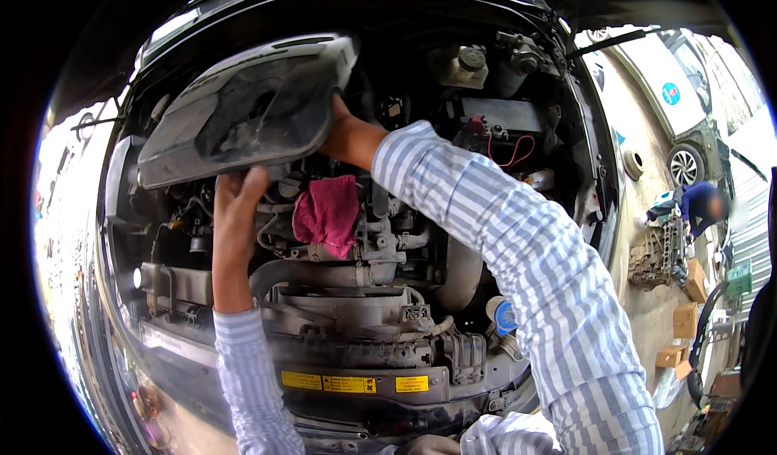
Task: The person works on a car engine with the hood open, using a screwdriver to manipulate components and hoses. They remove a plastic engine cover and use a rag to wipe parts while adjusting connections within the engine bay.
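Over the engine [379, 253], left hand [239, 206] and right hand [353, 138] grasp the black cover [214, 127]. Best keep it steady, clear of the cloth [326, 215].

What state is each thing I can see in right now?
Engine cover: raised, tilted, held two-handed
Left hand: at the cover's near edge, fingertips hidden
Right hand: gripping the cover's right end, fingers hidden
Red cloth: crumpled, lying on the engine
Fluid reservoir: cap on
Red wire: looped
Hood strut: extended
Blue cap: partly hidden by the right sleeve; seating unclear
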Tool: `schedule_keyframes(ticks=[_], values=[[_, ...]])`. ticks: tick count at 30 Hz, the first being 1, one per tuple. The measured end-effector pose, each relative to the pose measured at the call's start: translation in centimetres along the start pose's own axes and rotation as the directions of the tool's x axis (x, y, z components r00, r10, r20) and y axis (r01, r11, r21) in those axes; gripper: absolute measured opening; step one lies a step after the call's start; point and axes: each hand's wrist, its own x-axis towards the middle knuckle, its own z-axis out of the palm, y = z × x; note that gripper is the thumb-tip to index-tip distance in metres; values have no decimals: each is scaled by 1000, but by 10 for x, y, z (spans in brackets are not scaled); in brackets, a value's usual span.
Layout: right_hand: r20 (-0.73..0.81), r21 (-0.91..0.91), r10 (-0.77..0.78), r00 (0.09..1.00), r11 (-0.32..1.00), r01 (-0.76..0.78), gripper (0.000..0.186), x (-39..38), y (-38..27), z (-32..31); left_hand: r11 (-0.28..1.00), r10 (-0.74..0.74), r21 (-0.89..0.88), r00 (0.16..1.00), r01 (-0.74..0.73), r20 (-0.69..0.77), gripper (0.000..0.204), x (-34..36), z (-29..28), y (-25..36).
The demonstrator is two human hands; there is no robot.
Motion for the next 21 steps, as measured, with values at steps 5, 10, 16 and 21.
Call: schedule_keyframes(ticks=[5,10,16,21], values=[[185,-130,120,975,987,-97,26,5,-29,-11,971,82,-222,995,-91,-49,55,47,33,58],[197,-102,53,979,994,-33,19,-3,-33,-36,803,447,448,894,-394,-16,56,86,48,81],[229,-76,151,962,988,-137,16,13,9,-44,982,177,-53,981,-182,-84,51,101,47,100],[155,-178,95,983,982,-67,19,22,-24,-18,983,171,-51,982,-175,-75,51,115,68,127]])
